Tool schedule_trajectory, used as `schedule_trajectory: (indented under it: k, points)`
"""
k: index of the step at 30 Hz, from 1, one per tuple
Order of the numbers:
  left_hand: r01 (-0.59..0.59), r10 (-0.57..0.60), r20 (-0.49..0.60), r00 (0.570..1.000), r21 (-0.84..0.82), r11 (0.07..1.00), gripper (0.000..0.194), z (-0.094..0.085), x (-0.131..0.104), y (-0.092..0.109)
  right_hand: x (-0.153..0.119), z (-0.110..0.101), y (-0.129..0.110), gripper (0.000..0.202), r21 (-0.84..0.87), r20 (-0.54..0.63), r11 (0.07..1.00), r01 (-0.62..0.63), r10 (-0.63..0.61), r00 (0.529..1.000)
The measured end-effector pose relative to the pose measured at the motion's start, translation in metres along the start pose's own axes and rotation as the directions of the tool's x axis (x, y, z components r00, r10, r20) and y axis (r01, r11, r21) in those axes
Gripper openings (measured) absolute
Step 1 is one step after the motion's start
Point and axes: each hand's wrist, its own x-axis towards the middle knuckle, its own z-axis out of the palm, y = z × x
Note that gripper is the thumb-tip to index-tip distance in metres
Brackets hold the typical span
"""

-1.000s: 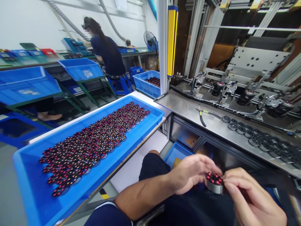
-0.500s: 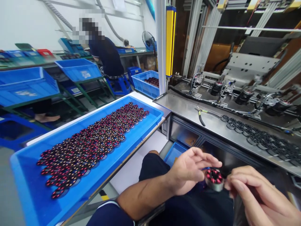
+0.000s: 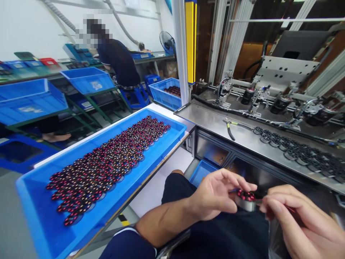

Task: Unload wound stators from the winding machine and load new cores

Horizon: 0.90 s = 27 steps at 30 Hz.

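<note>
My left hand [image 3: 219,194] is curled round the left side of a small round part [image 3: 246,202] with a silver rim and red-and-black segments on top. The part is tilted, so its rim shows on the near side. At its right edge, my right hand [image 3: 293,212] has thumb and fingertips pinched together; something thin seems to lie between them and the part, too small to make out. Both hands are above my lap, in front of the metal bench.
A blue tray [image 3: 172,158] of many similar parts lies on the left. Cutters [image 3: 230,130] and dark ring parts [image 3: 296,149] rest on the metal bench [image 3: 210,120]. Behind it stands a machine [image 3: 288,72]. A person [image 3: 120,63] sits at the back left.
The round part has tilted so that more of its silver rim and less of its top shows. Both hands remain beside it. The whole view has shifted slightly.
</note>
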Motion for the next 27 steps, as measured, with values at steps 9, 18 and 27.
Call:
schedule_trajectory:
  k: [9,18,27]
  points:
    - [0.633,-0.629,0.358,0.69,0.123,0.764,0.073,-0.02,0.011,-0.006,-0.001,-0.004,0.01,0.011,0.022,0.031,0.991,0.135,-0.136,0.99]
    - [0.072,-0.049,-0.093,0.995,0.265,0.961,0.052,0.0,-0.003,-0.005,0.007,0.001,0.001,0.013,-0.037,-0.11,0.999,-0.004,0.0,0.994]
    - [-0.052,0.098,-0.134,0.986,0.316,0.947,0.036,-0.009,0.007,-0.006,-0.009,0.025,-0.001,0.022,0.325,-0.128,0.892,-0.314,0.371,0.92]
